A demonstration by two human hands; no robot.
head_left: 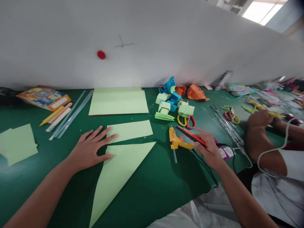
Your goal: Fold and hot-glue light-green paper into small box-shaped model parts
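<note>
My left hand (91, 148) lies with its fingers spread, the fingertips resting on the left ends of a pale green paper strip (130, 130) and a larger pale green triangular sheet (121, 171). The strip lies just above the sheet, a narrow gap between them. In my right hand (209, 147) is a red and black utility knife (192, 136), its tip pointing up and left. Just left of the knife, a yellow glue gun (179, 141) rests on the green table (152, 196). A stack of pale green paper (118, 102) lies further back.
Folded paper pieces (163, 107) and scissors (186, 121) sit behind the glue gun. Markers (55, 117), glue sticks (73, 117), a box (45, 97) and paper squares (20, 144) are at left. Wires (225, 126) and another person's arm (261, 142) are at right.
</note>
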